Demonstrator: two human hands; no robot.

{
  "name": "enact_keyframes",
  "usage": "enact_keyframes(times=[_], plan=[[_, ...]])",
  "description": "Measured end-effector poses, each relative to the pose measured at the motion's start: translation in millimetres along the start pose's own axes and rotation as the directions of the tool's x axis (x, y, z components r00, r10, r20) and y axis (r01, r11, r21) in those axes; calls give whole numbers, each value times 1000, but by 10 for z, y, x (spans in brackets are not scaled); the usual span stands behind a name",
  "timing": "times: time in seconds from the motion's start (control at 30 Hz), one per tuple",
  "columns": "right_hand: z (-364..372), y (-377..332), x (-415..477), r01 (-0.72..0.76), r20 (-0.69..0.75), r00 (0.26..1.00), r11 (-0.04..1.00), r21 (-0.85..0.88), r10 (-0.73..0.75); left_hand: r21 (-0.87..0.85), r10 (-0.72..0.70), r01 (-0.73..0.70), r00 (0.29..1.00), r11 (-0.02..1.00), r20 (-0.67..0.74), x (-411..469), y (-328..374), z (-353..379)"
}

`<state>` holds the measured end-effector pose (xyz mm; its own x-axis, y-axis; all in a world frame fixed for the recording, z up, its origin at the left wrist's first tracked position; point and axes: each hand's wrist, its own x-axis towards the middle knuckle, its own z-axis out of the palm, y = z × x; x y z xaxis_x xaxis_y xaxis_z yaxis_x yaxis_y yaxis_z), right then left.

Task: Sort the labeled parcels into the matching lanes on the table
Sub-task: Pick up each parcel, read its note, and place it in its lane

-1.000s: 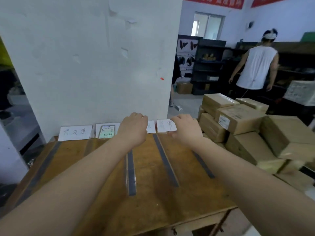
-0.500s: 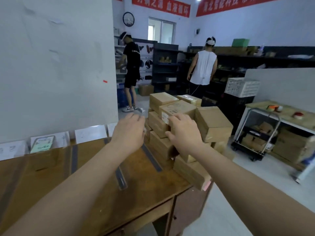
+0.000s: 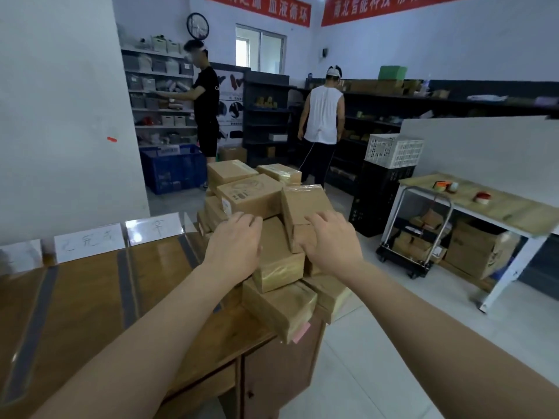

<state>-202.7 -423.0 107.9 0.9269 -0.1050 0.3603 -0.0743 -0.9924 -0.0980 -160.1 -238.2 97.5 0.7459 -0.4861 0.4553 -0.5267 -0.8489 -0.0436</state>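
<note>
A pile of brown cardboard parcels [image 3: 281, 300] stands at the right end of the wooden table [image 3: 90, 313]. Grey tape strips [image 3: 125, 285] split the tabletop into lanes, with handwritten paper labels [image 3: 89, 244] propped along the back edge. My left hand [image 3: 233, 240] hovers over a middle parcel [image 3: 276, 261], fingers curled at its left edge. My right hand [image 3: 329, 237] lies with spread fingers against a tilted parcel [image 3: 305, 202] near the top of the pile. Neither hand has lifted anything.
A white partition [image 3: 60, 116] rises behind the table. Two people [image 3: 322, 116] work at dark shelves in the back. A blue crate [image 3: 172, 170], stacked black and white crates [image 3: 390, 152], a loaded trolley [image 3: 414, 240] and a side table [image 3: 484, 204] holding tape rolls stand around the floor.
My view has swung right from the lane labels to the parcel pile. Both hands have moved off the table's back edge and onto the parcels.
</note>
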Motion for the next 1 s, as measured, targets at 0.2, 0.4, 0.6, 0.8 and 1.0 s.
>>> enact_keyframes(times=[0.2,0.4,0.6,0.8,1.0], plan=[[174,402,202,-36,55,998,999,-1,36,-36,18,-17,999,999,39,373,231,296],[431,679,590,-22,130,991,1000,-11,23,-159,-32,48,994,986,105,821,326,690],[747,873,944,-7,232,973,997,73,-10,-353,-79,176,959,919,270,1190,311,1061],[952,1073,1076,35,85,995,983,178,-51,-536,-110,272,943,799,315,1264,343,1214],[938,1378,1061,26,-47,999,885,465,-4,-745,-112,330,938,580,329,1286,477,1107]])
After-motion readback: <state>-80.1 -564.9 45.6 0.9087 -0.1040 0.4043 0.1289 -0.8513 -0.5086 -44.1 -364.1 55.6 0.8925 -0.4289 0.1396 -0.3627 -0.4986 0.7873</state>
